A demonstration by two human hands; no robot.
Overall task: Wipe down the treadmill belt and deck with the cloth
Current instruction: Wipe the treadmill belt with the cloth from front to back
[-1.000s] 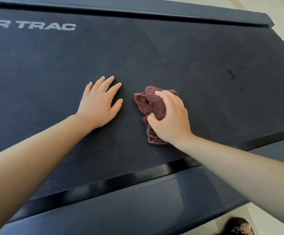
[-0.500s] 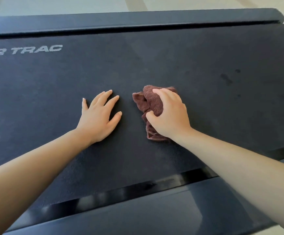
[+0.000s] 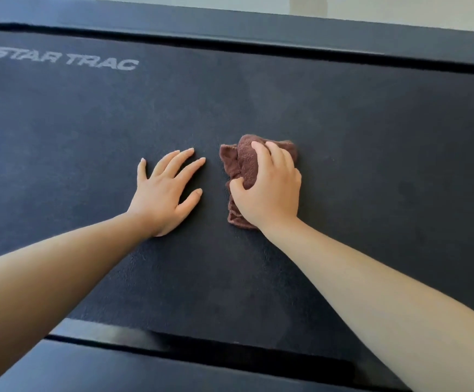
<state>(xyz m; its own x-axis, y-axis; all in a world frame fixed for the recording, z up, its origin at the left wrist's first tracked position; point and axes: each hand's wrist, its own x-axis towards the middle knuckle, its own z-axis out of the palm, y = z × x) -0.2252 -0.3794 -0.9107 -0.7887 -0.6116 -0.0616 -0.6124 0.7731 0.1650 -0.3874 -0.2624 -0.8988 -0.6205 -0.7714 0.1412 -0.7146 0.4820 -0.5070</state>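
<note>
a: where is the cloth (image 3: 244, 162)?
b: mid belt (image 3: 371, 123). the right hand (image 3: 269, 190) curls its fingers round it.
a: the left hand (image 3: 165, 193)?
b: flat on the belt, fingers spread.
a: what could go wrong?
b: the bunched cloth may miss spots, and the belt may slide under a hard push.

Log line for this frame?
phase: wipe | right hand grips cloth on belt | left hand flat on belt
</note>
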